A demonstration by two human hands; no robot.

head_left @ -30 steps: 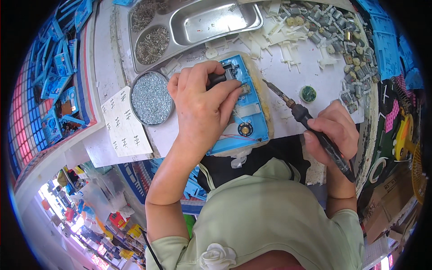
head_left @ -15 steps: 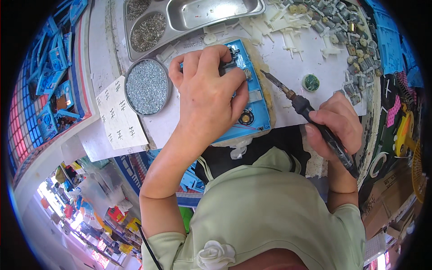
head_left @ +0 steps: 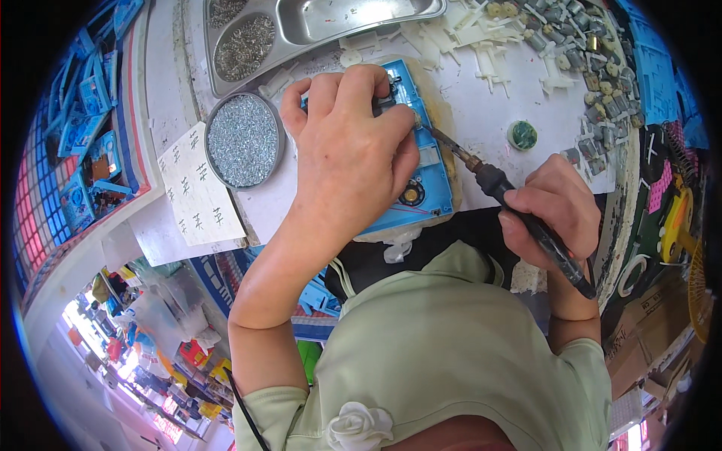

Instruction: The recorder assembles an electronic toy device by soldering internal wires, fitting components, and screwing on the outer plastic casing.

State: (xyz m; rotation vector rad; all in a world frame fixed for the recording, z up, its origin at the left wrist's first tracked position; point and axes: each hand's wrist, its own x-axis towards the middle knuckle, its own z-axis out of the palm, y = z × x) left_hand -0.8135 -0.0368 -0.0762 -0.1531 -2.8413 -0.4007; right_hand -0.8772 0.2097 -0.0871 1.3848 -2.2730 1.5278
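Note:
My right hand [head_left: 554, 214] is closed round the dark handle of a soldering iron [head_left: 519, 194]. The iron's tip points up and left and reaches the right side of a blue plastic housing [head_left: 426, 197], close to my left thumb. My left hand [head_left: 350, 143] lies over the housing with fingers bent and pressed onto dark parts inside it. What its fingertips pinch is hidden. A round black part with a brass-coloured centre [head_left: 411, 194] and thin red wires show in the lower part of the housing, which rests on a worn pale board [head_left: 444, 143].
Left of my left hand stands a round dish [head_left: 244, 141] of small silvery pieces. Behind it is a metal compartment tray [head_left: 282, 56] with springs. A small green-filled pot [head_left: 522, 135], small motors [head_left: 602, 105] and white plastic parts [head_left: 489, 64] lie right and far. Handwritten paper [head_left: 197, 197] lies left.
My right hand has brought the soldering iron slightly left, so its tip has come from beside the blue housing to its edge near my left thumb. My left hand has barely moved.

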